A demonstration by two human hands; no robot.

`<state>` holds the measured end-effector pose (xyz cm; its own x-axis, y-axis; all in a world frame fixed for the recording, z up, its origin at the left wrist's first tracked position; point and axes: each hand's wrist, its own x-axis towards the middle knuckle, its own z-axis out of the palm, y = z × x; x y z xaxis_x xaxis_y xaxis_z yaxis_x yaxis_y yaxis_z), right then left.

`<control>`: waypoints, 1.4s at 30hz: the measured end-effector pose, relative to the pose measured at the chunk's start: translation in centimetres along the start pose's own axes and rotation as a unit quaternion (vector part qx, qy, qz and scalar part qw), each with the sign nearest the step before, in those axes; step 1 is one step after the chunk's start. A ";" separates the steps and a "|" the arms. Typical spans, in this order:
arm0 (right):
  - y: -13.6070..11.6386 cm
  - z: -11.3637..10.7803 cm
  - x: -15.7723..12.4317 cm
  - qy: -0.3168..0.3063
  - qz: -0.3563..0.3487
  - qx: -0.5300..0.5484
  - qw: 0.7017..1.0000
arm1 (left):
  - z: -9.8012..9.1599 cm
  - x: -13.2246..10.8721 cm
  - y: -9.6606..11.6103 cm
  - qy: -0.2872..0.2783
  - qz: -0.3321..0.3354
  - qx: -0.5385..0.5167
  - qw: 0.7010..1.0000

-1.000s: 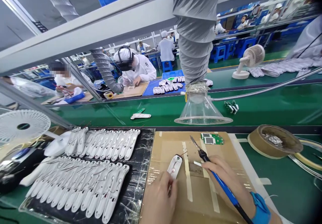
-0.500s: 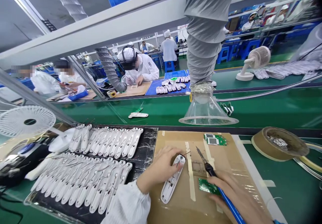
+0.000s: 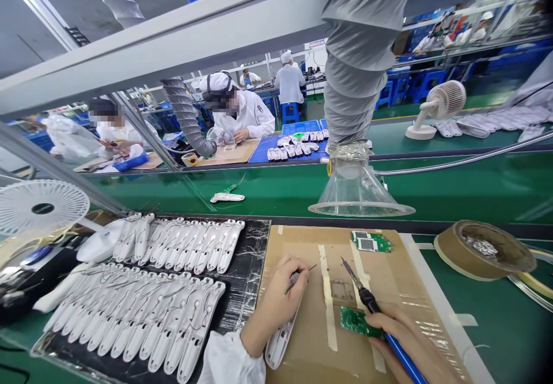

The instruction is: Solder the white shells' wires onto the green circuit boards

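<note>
While the left hand (image 3: 276, 300) pins a glossy shell (image 3: 280, 338), the right hand (image 3: 410, 343) grips a slim iron (image 3: 367, 297).

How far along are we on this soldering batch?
Done: can't tell; two rows of wired white housings fill the black tray. In hand: left hand grips one housing; right hand holds soldering iron over a green circuit board. Left: spare boards wait.

A casing (image 3: 280, 338) and a board (image 3: 356, 322) are lying on the mat (image 3: 401, 280), casing left of board; a tray (image 3: 242, 292) of casings is sitting left of the mat, a funnel (image 3: 360, 191) hanging behind.
</note>
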<state>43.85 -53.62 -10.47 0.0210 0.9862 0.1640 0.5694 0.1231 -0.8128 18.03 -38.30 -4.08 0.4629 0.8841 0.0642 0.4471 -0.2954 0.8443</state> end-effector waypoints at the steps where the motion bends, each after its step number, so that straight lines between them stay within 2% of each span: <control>1: 0.0 -0.1 0.8 0.005 -0.001 0.002 1.000 | -0.1 -0.3 0.0 0.005 -0.003 -0.014 1.000; 4: 0.3 -0.5 3.7 -0.016 -0.022 -0.007 1.000 | -0.1 -1.3 0.0 0.015 -0.015 -0.033 0.999; 7: 0.4 -0.9 6.1 -0.085 -0.046 -0.015 0.995 | 0.1 -2.0 -0.1 0.023 -0.023 -0.050 0.998; 9: 0.3 -1.0 6.9 -0.107 -0.050 -0.020 0.993 | 0.3 -2.1 -0.2 0.028 -0.026 -0.058 0.998; 13: 0.8 -0.9 7.3 -0.106 -0.054 -0.030 0.992 | 0.6 -1.9 -0.3 0.032 -0.032 -0.065 0.997; 16: 2.4 -0.7 7.3 -0.104 -0.065 -0.033 0.992 | 0.5 -1.9 -0.2 0.030 -0.035 -0.066 0.997; 23: 8.3 0.9 7.3 -0.082 -0.102 -0.046 0.990 | 0.7 -2.7 0.1 0.041 -0.045 -0.082 0.995; 26: 9.1 1.4 7.5 -0.073 -0.109 -0.059 0.990 | 0.9 -2.7 0.1 0.048 -0.043 -0.083 0.994; 29: 7.0 0.7 7.0 -0.051 -0.101 -0.069 0.991 | 1.0 -2.6 0.1 0.049 -0.039 -0.088 0.994; 31: 4.2 -0.3 6.4 -0.081 -0.099 -0.073 0.989 | 0.9 -2.5 0.0 0.050 -0.036 -0.089 0.994; 33: 1.1 -1.0 6.3 -0.052 -0.090 -0.065 0.992 | 0.7 -2.2 0.0 0.049 -0.034 -0.087 0.994; 35: -1.3 -1.5 6.7 -0.070 -0.092 -0.053 0.992 | 0.5 -2.0 0.0 0.043 -0.031 -0.090 0.995; 38: -3.0 -1.8 7.5 -0.074 -0.085 -0.029 0.993 | 0.4 -1.9 0.2 0.031 -0.027 -0.102 0.994; 42: -3.8 -1.1 7.1 -0.010 -0.056 -0.001 0.998 | 1.0 -2.4 1.0 0.026 -0.019 -0.117 0.993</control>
<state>42.71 -47.25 -5.61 -0.0583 0.9684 0.2426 0.5691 0.2319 -0.7889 18.15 -41.12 -3.92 0.4063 0.9122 0.0521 0.2699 -0.1743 0.9470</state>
